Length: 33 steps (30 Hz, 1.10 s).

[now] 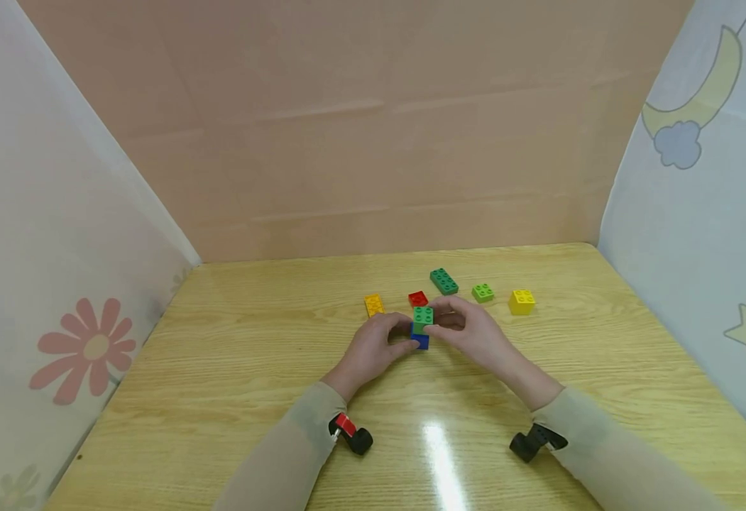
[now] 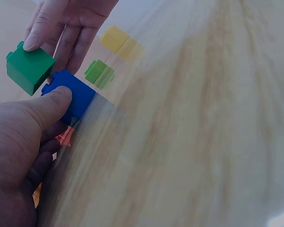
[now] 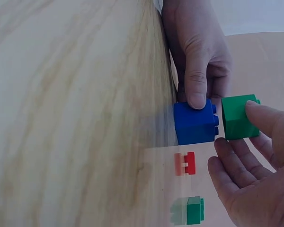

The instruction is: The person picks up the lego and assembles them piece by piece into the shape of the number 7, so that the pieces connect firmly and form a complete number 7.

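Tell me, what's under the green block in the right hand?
Under the green block is a blue block, held by the left hand. A gap shows between the two blocks. What lies directly beneath the blue block is covered.

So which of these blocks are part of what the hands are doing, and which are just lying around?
In use:
blue block, gripped by the left hand
green block, held above its studs by the right hand

Apparently just lying about:
orange brick
red brick
long dark green brick
lime brick
yellow block
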Tool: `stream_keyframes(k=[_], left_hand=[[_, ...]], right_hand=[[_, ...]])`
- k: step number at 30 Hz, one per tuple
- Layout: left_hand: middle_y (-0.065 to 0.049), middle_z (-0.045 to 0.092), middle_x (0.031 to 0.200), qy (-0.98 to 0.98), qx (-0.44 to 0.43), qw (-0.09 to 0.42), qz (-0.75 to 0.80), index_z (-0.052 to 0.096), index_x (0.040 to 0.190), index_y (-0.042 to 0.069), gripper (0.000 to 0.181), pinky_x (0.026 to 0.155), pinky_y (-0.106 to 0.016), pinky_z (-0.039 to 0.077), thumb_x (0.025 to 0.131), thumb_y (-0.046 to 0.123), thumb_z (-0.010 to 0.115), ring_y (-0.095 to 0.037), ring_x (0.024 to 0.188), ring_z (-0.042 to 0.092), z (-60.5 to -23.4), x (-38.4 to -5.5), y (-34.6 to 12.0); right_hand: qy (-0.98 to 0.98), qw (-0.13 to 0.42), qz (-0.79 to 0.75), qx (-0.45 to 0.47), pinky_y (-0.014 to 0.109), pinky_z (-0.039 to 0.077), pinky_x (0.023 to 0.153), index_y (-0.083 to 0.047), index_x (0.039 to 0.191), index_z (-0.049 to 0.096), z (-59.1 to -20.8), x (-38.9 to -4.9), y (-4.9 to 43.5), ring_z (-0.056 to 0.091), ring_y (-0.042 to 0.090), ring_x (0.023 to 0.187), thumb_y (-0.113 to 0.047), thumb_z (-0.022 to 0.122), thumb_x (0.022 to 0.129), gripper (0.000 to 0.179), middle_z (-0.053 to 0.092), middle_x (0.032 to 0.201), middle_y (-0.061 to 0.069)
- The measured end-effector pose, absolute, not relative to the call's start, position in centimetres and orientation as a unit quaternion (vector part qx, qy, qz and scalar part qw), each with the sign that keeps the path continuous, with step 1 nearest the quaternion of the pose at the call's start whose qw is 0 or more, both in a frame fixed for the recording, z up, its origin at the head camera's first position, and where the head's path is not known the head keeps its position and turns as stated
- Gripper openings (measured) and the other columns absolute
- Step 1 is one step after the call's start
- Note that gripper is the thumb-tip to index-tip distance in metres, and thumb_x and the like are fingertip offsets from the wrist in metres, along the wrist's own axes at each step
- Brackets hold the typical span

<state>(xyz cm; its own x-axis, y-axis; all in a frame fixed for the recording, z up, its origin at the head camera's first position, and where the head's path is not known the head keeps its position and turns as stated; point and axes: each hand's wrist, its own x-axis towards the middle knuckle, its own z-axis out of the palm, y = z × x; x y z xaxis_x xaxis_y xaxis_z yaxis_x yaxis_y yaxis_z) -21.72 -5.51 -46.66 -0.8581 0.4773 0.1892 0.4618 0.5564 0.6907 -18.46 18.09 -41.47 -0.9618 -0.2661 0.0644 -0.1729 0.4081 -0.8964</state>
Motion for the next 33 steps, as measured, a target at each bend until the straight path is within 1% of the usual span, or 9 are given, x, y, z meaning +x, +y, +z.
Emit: stream_keyframes(k=[4,9,16,26,33], left_hand=[[0.007,0.076,0.131,0.881,0.268,0.011,0.389,0.076,0.136,0.017,0.036,0.115,-0.044,0.049,0.103,0.031,0.082,-0.016,0.125,0.065,-46.8,-21.8,-5.5],[0.009,0.076,0.130,0.879,0.272,0.006,0.391,0.076,0.136,0.018,0.036,0.114,-0.042,0.049,0.103,0.032,0.082,-0.014,0.124,0.066,-46.9,-22.0,-5.5],[0.008,0.076,0.128,0.882,0.271,0.004,0.386,0.076,0.135,0.017,0.036,0.113,-0.040,0.050,0.103,0.031,0.083,-0.013,0.121,0.066,-46.9,-22.0,-5.4],[0.008,0.077,0.128,0.883,0.276,-0.005,0.380,0.077,0.134,0.017,0.035,0.112,-0.041,0.051,0.103,0.032,0.083,-0.014,0.122,0.067,-47.0,-22.0,-5.5],[0.006,0.077,0.128,0.882,0.275,-0.004,0.383,0.077,0.133,0.016,0.034,0.112,-0.041,0.051,0.103,0.031,0.083,-0.014,0.121,0.067,-46.8,-21.9,-5.4]], right_hand=[[0.834,0.046,-0.534,-0.128,0.041,0.058,0.106,-0.007,0.144,0.066,-41.8,-18.6,18.0,0.070,0.030,0.126,-0.022,0.080,0.105,0.043,0.071,0.136,0.011],[0.827,0.045,-0.546,-0.129,0.042,0.057,0.107,-0.007,0.143,0.066,-42.2,-18.8,17.9,0.069,0.030,0.126,-0.024,0.080,0.106,0.043,0.070,0.136,0.010],[0.820,0.047,-0.557,-0.123,0.039,0.057,0.106,-0.007,0.143,0.066,-42.4,-18.8,17.7,0.069,0.030,0.127,-0.023,0.080,0.105,0.043,0.070,0.137,0.011],[0.825,0.041,-0.549,-0.127,0.047,0.055,0.110,-0.006,0.146,0.066,-42.5,-19.0,18.0,0.067,0.031,0.129,-0.027,0.079,0.106,0.047,0.070,0.140,0.011],[0.824,0.045,-0.551,-0.129,0.047,0.054,0.111,-0.006,0.144,0.067,-42.6,-19.1,18.0,0.067,0.031,0.130,-0.025,0.080,0.105,0.045,0.070,0.139,0.011]])
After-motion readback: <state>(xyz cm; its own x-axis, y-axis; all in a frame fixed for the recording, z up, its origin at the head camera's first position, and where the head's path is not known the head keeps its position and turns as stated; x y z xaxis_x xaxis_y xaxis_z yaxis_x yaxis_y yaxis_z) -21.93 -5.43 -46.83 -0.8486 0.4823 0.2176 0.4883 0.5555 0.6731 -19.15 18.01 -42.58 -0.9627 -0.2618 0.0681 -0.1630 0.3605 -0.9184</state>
